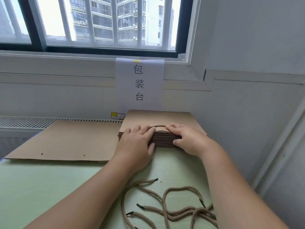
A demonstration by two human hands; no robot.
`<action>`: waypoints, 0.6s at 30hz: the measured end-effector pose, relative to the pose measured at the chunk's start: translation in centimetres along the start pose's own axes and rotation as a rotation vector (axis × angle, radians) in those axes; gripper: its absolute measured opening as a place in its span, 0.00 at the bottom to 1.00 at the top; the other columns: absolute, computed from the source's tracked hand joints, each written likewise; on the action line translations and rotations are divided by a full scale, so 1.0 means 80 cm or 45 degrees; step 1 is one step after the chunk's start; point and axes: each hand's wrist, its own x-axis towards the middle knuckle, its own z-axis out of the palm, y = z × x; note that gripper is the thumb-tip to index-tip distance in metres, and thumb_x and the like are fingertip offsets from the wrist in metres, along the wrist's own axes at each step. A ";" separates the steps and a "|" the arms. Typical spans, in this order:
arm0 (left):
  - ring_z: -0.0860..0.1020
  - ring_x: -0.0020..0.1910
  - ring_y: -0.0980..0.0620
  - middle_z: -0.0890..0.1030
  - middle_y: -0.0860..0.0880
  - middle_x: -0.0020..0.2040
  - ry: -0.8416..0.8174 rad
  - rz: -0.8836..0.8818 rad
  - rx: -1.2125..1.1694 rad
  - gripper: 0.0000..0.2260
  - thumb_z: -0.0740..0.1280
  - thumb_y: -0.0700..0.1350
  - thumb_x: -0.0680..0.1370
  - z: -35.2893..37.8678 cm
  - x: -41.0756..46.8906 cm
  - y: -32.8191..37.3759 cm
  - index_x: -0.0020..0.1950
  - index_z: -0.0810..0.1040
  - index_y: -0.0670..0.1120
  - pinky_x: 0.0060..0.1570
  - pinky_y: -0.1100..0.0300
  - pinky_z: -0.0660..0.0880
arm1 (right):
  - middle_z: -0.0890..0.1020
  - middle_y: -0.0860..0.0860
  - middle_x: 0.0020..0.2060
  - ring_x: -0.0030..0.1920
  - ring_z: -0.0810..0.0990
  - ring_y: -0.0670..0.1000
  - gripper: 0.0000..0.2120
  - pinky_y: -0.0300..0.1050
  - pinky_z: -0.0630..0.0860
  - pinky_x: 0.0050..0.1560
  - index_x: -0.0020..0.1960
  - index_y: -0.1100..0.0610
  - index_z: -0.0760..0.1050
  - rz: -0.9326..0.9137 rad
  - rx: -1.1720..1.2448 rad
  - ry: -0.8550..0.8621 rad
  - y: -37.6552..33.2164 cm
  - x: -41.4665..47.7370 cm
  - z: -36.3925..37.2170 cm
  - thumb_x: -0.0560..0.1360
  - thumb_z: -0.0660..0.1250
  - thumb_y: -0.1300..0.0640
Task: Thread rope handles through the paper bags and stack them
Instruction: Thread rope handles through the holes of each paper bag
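The stack of paper bags (165, 141) sits at the far side of the tabletop (49, 187), its back against the wall under a paper sign (140, 83). The left hand (137, 141) lies over its near edge with the fingers nearly straight on the top bag and the thumb against the front face. The right hand (186, 139) is bent over the same edge, curled fingertips on top and thumb pressing the layered side, so it clasps the pile. Between the two hands a rope handle (158, 126) arcs across the top bag.

The folded kraft paper looks light sheet by sheet, yet the pile is probably fairly heavy and liable to slide layer over layer; the threaded handles likely make it springy and uneven near the mouth. Gripping the near edge from both sides and pressing down seems the safest hold. Flat bags with bare holes (66, 141) lie to the left; the loose ropes (173, 210) near the person are limp, and are best pinched at their stiff black tips
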 end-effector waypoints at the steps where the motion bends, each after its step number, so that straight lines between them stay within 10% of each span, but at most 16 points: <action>1: 0.58 0.81 0.50 0.60 0.55 0.83 -0.027 -0.007 -0.007 0.27 0.56 0.56 0.85 0.002 -0.001 0.000 0.84 0.56 0.55 0.79 0.50 0.53 | 0.56 0.40 0.81 0.80 0.54 0.45 0.31 0.49 0.52 0.79 0.80 0.39 0.58 -0.005 0.001 0.002 0.001 0.001 0.002 0.81 0.62 0.57; 8: 0.73 0.73 0.47 0.76 0.54 0.74 0.167 0.002 -0.181 0.22 0.59 0.52 0.81 0.005 -0.002 -0.009 0.75 0.74 0.55 0.72 0.49 0.66 | 0.66 0.39 0.77 0.77 0.62 0.44 0.23 0.45 0.57 0.76 0.76 0.40 0.68 -0.012 0.122 0.213 -0.002 -0.003 0.006 0.83 0.63 0.52; 13: 0.78 0.62 0.47 0.82 0.51 0.63 0.424 0.077 -0.153 0.20 0.61 0.52 0.76 -0.002 -0.003 -0.015 0.65 0.81 0.50 0.64 0.47 0.71 | 0.83 0.42 0.61 0.64 0.77 0.45 0.14 0.31 0.60 0.51 0.64 0.48 0.81 0.001 0.363 0.723 -0.007 -0.002 0.008 0.80 0.67 0.55; 18: 0.77 0.62 0.42 0.81 0.49 0.62 0.427 0.052 -0.033 0.21 0.61 0.53 0.74 -0.002 -0.007 -0.003 0.62 0.83 0.50 0.60 0.44 0.71 | 0.85 0.48 0.55 0.58 0.80 0.55 0.10 0.49 0.73 0.62 0.58 0.48 0.83 0.121 0.330 0.858 -0.005 0.006 0.008 0.77 0.71 0.52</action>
